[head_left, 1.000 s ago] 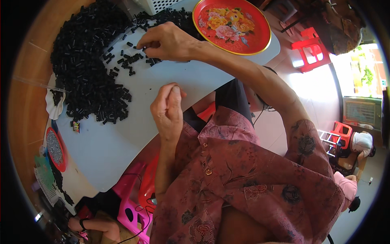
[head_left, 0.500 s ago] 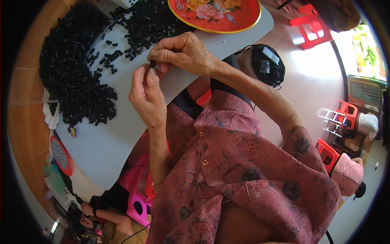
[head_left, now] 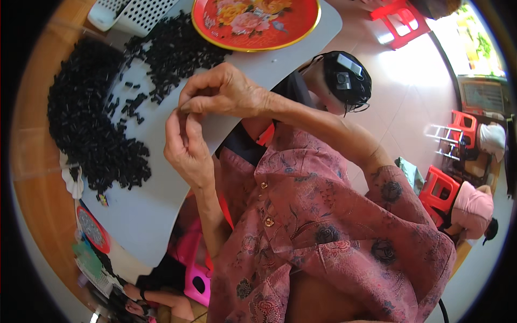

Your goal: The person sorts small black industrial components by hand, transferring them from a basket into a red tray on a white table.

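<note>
My left hand [head_left: 187, 148] and my right hand [head_left: 225, 92] meet above the near part of the grey-white table [head_left: 137, 215]. Their fingertips are pinched together and touch or nearly touch. Whatever they hold is small and hidden by the fingers. To the left of my hands lies a large heap of small black cylindrical pieces [head_left: 86, 113]. A second spread of the same black pieces [head_left: 175, 46] lies farther off, with several loose ones [head_left: 133, 105] scattered between the two.
A red round tray with painted flowers [head_left: 256, 24] sits at the far table edge, beside a white perforated basket [head_left: 145, 16]. A red dish of small grey bits [head_left: 92, 229] is at the left. Another person wears a black cap [head_left: 353, 81]. Red stools [head_left: 439, 191] stand at the right.
The black piece that showed between my fingertips is no longer visible. Both hands have shifted slightly left and down in the view, which has itself moved a little.
</note>
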`<state>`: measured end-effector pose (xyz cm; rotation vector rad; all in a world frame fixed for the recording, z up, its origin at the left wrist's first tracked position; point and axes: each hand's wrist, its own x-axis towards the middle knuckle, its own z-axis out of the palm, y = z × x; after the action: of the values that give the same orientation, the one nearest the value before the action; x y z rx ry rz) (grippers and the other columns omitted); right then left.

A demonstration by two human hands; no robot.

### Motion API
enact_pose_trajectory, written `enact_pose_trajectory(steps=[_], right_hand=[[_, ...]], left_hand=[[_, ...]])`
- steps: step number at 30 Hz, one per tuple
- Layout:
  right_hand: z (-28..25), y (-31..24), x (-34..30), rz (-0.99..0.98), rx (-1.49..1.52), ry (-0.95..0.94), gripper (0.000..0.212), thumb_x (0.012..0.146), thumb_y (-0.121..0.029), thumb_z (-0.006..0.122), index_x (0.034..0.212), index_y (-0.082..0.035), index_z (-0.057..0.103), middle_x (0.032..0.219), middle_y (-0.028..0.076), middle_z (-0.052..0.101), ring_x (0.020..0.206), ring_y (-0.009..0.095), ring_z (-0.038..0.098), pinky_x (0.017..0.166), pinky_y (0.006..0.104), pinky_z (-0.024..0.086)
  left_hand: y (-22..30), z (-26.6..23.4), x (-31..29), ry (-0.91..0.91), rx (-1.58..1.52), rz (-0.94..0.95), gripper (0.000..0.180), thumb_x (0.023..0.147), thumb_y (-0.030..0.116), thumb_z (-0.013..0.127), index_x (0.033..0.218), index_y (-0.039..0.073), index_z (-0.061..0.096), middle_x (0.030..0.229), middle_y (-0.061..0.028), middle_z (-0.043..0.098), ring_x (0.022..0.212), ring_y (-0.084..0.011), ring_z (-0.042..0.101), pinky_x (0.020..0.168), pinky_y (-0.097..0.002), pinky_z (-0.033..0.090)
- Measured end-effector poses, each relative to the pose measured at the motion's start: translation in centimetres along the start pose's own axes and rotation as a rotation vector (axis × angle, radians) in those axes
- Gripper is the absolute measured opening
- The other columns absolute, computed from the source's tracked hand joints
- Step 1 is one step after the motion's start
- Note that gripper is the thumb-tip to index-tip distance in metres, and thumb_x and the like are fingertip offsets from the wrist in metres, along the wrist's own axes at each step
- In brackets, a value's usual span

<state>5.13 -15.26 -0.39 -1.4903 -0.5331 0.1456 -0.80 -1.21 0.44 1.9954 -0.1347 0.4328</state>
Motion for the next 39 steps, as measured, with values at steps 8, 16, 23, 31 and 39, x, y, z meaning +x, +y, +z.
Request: enact_pose_trajectory(steps=[8,16,23,31,39], right_hand=[[0.3,-0.3,-0.3,-0.056,-0.012,0.025,0.016,0.085,-0.015,0.067,0.089,0.0,0.066,0.073,0.005,0.065,0.068,0.008,0.06,0.061,0.024,0.05],[-3.4,-2.4,1.2,-0.324,-0.473,0.262,0.01,0.08,-0.007,0.065,0.088,-0.001,0.065,0.078,0.009,0.066,0.068,0.019,0.064,0.061,0.0307,0.05],[-9.4,-0.1,5.5,-0.239,-1.047,0.071,0.012,0.076,-0.01,0.06,0.084,-0.003,0.065,0.077,0.015,0.063,0.071,0.031,0.062,0.069,0.0408,0.048],[-10.1,-0.2,6.4,-0.239,-1.154,0.017,0.013,0.071,-0.01,0.062,0.079,0.0,0.066,0.07,0.018,0.064,0.067,0.03,0.065,0.062,0.0388,0.052],[-2.7,-3.6,2.4,-0.022,-0.405,0.043,0.017,0.078,-0.009,0.062,0.093,-0.006,0.07,0.069,0.0,0.065,0.063,0.002,0.057,0.058,0.0197,0.047]], left_hand=[[0.2,-0.7,-0.3,-0.007,-0.014,-0.095,0.021,0.089,0.014,0.056,0.1,-0.004,0.062,0.081,-0.0083,0.066,0.071,-0.0148,0.06,0.067,-0.0275,0.047],[-0.3,-1.2,-0.8,0.006,-0.122,-0.188,0.018,0.087,0.013,0.058,0.095,-0.003,0.062,0.077,-0.0069,0.063,0.067,-0.0112,0.056,0.064,-0.0249,0.044],[-0.6,-0.9,-1.0,-0.009,-0.122,-0.173,0.016,0.087,0.011,0.058,0.096,-0.002,0.061,0.071,-0.0053,0.061,0.065,-0.01,0.054,0.061,-0.0236,0.043],[-0.3,-0.6,-0.7,0.003,-0.106,-0.172,0.016,0.089,0.013,0.059,0.096,-0.001,0.061,0.068,-0.0044,0.06,0.062,-0.0083,0.052,0.058,-0.0229,0.041],[-0.3,-1.1,-0.6,-0.02,-0.139,-0.164,0.017,0.09,0.016,0.058,0.094,0.0,0.06,0.067,-0.0021,0.058,0.061,-0.0065,0.048,0.055,-0.022,0.038]])
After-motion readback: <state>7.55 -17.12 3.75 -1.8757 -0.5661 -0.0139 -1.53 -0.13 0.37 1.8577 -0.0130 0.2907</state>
